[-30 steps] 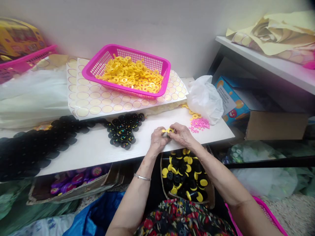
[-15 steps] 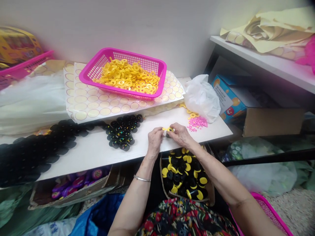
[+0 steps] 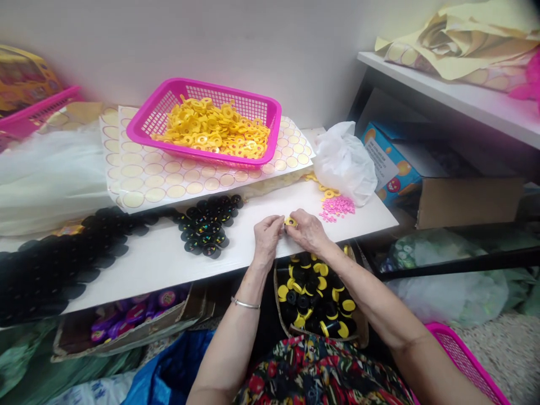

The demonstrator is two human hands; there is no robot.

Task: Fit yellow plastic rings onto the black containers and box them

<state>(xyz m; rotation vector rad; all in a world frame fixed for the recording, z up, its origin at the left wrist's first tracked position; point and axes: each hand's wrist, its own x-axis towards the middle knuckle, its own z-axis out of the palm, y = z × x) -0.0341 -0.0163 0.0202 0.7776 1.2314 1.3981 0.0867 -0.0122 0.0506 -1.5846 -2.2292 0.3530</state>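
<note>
Near the front edge of the white table, my right hand is closed around a small yellow and black piece. My left hand is beside it on the left, its fingers pinched together; what they hold, if anything, is too small to make out. Pink bits lie in a pile to the right of my hands, with a few yellow rings behind them. Left of my hands stands a cluster of black round pieces with coloured specks. Below the table edge, a box holds black and yellow pieces.
A pink basket of yellow ringed parts stands on sticker sheets at the back. A white plastic bag sits at the right. Many black pieces cover the table's left. An open carton is under the right shelf.
The yellow part between my hands no longer stretches across to my left fingers; it now shows compactly at my right fingertips. The view has shifted slightly.
</note>
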